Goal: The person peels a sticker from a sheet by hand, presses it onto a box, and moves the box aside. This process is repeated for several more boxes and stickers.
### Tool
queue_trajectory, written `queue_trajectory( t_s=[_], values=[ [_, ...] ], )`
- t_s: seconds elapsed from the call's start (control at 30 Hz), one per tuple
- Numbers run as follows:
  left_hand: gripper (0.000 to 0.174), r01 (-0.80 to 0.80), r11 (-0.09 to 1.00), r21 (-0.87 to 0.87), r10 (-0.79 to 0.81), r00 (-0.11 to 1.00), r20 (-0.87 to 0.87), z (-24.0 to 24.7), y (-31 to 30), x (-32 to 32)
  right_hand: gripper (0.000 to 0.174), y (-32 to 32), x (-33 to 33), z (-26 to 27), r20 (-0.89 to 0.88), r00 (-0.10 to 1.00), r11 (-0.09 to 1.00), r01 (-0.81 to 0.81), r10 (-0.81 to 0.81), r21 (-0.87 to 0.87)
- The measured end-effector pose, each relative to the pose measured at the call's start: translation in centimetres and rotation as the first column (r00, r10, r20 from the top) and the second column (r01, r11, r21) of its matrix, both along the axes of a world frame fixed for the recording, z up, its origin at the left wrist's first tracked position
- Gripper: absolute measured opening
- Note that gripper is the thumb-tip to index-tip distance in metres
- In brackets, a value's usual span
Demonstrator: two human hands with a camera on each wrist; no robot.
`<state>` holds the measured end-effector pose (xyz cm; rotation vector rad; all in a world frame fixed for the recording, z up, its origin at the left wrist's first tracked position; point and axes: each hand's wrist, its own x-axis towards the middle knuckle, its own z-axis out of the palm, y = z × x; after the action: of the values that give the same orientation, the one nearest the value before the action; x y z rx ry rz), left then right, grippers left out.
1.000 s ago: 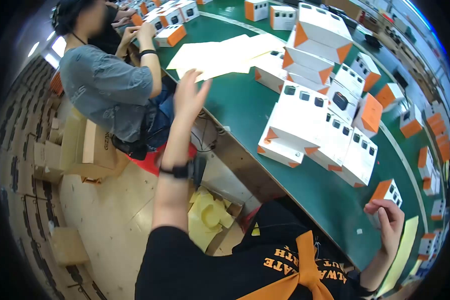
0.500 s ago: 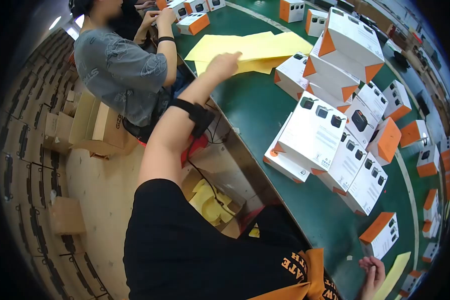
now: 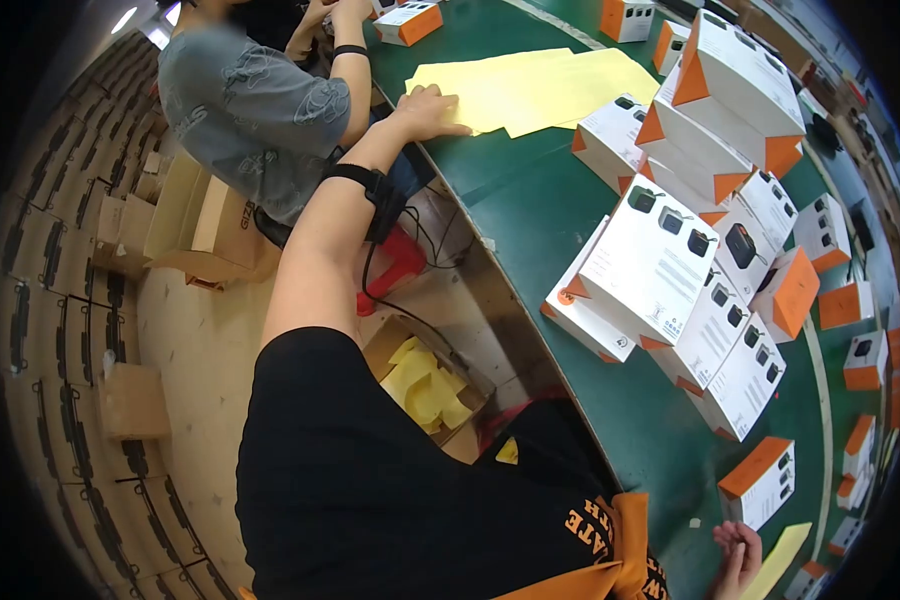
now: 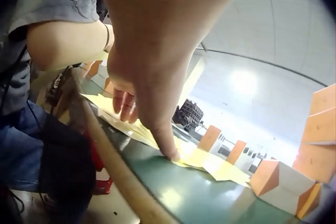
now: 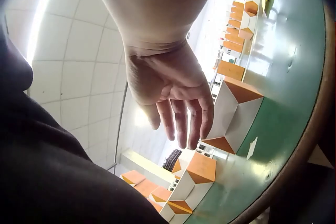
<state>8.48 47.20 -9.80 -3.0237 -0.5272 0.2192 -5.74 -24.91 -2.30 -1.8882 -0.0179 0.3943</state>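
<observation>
At the far end of the green table, my left hand [image 3: 425, 113] rests on the near corner of a loose pile of yellow sheets [image 3: 540, 90]. In the left wrist view the thumb [image 4: 169, 142] touches the sheets, spread well apart from the other fingers. My right hand [image 3: 738, 558] hangs loosely near the table's front, its fingers relaxed with nothing in them. Just beyond it lies a white and orange speaker box [image 3: 765, 490]. Another yellow sheet [image 3: 782, 562] lies to the right of that hand.
Stacked white and orange boxes [image 3: 650, 260] occupy the table's middle, with more along the far side. Another person [image 3: 255, 110] works at the left. An open carton [image 3: 205, 225] stands on the floor; a box of yellow scraps [image 3: 425, 385] sits below the table edge.
My left hand has come down from above the table onto the sheets' near corner. My right hand has dropped away from beside the single box. The head view has shifted.
</observation>
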Motion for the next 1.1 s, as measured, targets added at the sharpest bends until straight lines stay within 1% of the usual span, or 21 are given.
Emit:
queue_trajectory(
  t_s=[0.03,0.1,0.13,0.2,0.23,0.27,0.33,0.37,0.43,0.53,0.57,0.6,0.67,0.73,0.8,0.83,0.87,0.93,0.97,1.03,1.1],
  values=[
    [0.092,-0.006,1.0,-0.002,0.006,1.0,0.0,-0.9,0.7,-0.5,0.028,-0.1,0.0,-0.2,0.017,1.0,1.0,0.007,-0.008,0.012],
    [0.079,0.06,0.998,0.012,-0.061,0.953,0.297,-2.2,1.7,-1.9,0.028,0.0,0.0,-0.4,0.005,1.0,1.0,0.005,-0.006,0.018],
    [0.079,0.056,0.998,0.007,-0.055,0.954,0.296,-1.9,1.7,-1.9,0.027,0.0,0.0,-0.4,-0.006,1.0,1.0,0.007,-0.007,0.023],
    [0.071,0.085,0.996,-0.003,-0.084,0.986,0.147,-0.9,1.7,-1.9,0.027,0.1,-0.1,-0.3,0.0,1.0,1.0,-0.007,0.007,0.027],
    [0.055,0.171,0.984,0.04,-0.174,0.979,0.103,-0.7,1.6,-1.7,0.027,0.2,-0.1,-0.2,0.011,1.0,0.999,-0.017,0.016,0.039],
    [0.055,0.164,0.986,0.04,-0.167,0.981,0.103,-0.7,1.2,-2.2,0.027,0.3,-0.2,-0.2,0.011,1.0,0.999,-0.024,0.023,0.039],
    [0.035,0.168,0.966,0.198,-0.174,0.985,0.016,0.8,-1.6,-3.5,0.028,0.4,-0.3,-0.1,0.005,1.0,0.999,0.004,-0.005,0.04],
    [0.035,0.169,0.966,0.198,-0.175,0.984,0.017,0.3,-1.3,-3.7,0.028,0.3,-0.4,-0.1,0.006,1.0,0.999,0.005,-0.006,0.04],
    [0.017,0.425,0.859,0.285,-0.454,0.89,0.042,-0.3,-1.1,-4.8,0.028,0.2,-0.7,-0.2,0.012,1.0,0.997,0.003,-0.004,0.076],
    [0.017,0.359,0.886,0.293,-0.409,0.903,0.128,1.6,-1.8,-5.7,0.028,-0.2,-0.8,-0.7,0.029,1.0,0.997,-0.005,0.003,0.074],
    [0.022,0.278,0.93,0.24,-0.345,0.886,0.311,1.9,-2.2,-5.9,0.028,-0.3,-0.7,-0.7,0.032,0.999,0.997,0.002,-0.005,0.076],
    [0.013,0.299,0.914,0.274,-0.401,0.765,0.504,2.8,-2.3,-5.6,0.028,-0.4,-0.5,-0.8,0.032,0.999,0.996,-0.017,0.014,0.091],
    [0.014,0.273,0.916,0.294,-0.389,0.782,0.487,7.3,-3.4,-5.3,0.028,-0.1,-0.4,-0.6,0.035,0.999,0.994,-0.032,0.028,0.109],
    [0.013,0.4,0.861,0.315,-0.509,0.66,0.552,11.2,-2.6,-4.1,0.028,0.6,-0.1,0.1,0.075,0.992,0.988,-0.113,0.106,0.101],
    [0.015,0.219,0.877,0.429,-0.424,0.773,0.472,16.2,-4.6,-4.2,0.028,0.7,-0.2,0.4,0.097,0.988,0.986,-0.134,0.124,0.095],
    [0.015,0.272,0.923,0.271,-0.38,0.743,0.551,17.8,-3.3,-3.9,0.028,0.6,-0.2,0.5,0.109,0.983,0.985,-0.155,0.146,0.081],
    [0.018,0.277,0.937,0.212,-0.348,0.742,0.572,20.7,-5.4,-4.1,0.028,0.4,-0.2,0.6,0.12,0.984,0.985,-0.145,0.134,0.089],
    [0.017,0.348,0.905,0.244,-0.413,0.583,0.7,24.2,-7.3,-4.5,0.029,0.1,-0.3,0.7,0.11,0.967,0.973,-0.231,0.228,0.011],
    [0.016,0.274,0.938,0.213,-0.331,0.521,0.786,25.0,-8.7,-5.2,0.029,-0.2,-0.3,0.8,0.132,0.968,0.976,-0.218,0.215,0.011],
    [0.017,0.109,0.972,0.206,-0.232,0.365,0.901,27.5,-12.7,-6.9,0.03,0.3,-0.3,1.4,0.019,0.952,0.951,-0.306,0.307,-0.041],
    [0.022,0.249,0.934,0.257,-0.288,0.099,0.952,29.0,-15.8,-8.5,0.025,1.5,0.0,1.1,0.084,0.95,0.954,-0.298,0.3,-0.032]
  ],
)
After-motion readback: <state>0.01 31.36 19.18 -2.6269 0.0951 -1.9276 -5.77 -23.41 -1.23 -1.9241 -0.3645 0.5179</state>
